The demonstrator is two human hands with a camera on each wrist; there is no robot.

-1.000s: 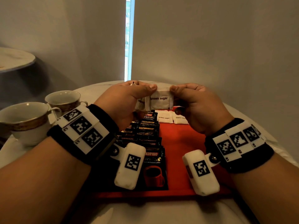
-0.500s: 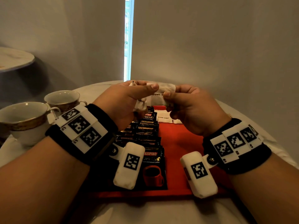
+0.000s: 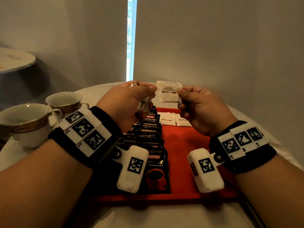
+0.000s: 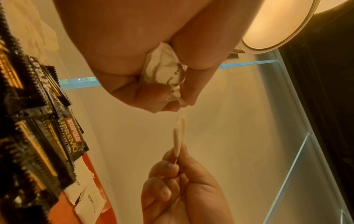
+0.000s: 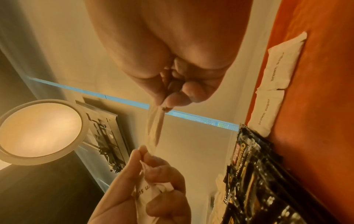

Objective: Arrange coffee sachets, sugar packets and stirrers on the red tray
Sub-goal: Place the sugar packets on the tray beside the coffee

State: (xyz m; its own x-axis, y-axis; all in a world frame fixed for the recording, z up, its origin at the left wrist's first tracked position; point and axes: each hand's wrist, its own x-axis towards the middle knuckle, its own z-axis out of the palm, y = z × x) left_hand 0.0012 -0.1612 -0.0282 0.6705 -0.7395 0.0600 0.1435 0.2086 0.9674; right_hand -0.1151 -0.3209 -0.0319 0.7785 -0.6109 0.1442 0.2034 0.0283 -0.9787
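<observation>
Above the far end of the red tray [image 3: 181,142], my right hand [image 3: 181,97] pinches the right edge of a white brown sugar packet [image 3: 168,92], seen edge-on in the wrist views [image 4: 179,139] [image 5: 155,125]. My left hand [image 3: 150,96] grips a crumpled bunch of sugar packets [image 3: 143,104] [image 4: 164,72], and its thumb sits at the single packet's left edge. A row of overlapping black coffee sachets [image 3: 148,137] runs down the tray's left side. Two sugar packets [image 3: 166,120] [image 3: 182,120] lie flat at the tray's far end.
Two gold-rimmed white cups [image 3: 26,122] [image 3: 65,101] stand on the white round table [image 3: 164,216] left of the tray. The tray's right half is bare red. A wall stands close behind the table, and another round tabletop [image 3: 14,58] is at the far left.
My right hand has drawn one brown sugar packet out of the left hand's bunch, up and to the right. Both hands have stayed above the tray's far end.
</observation>
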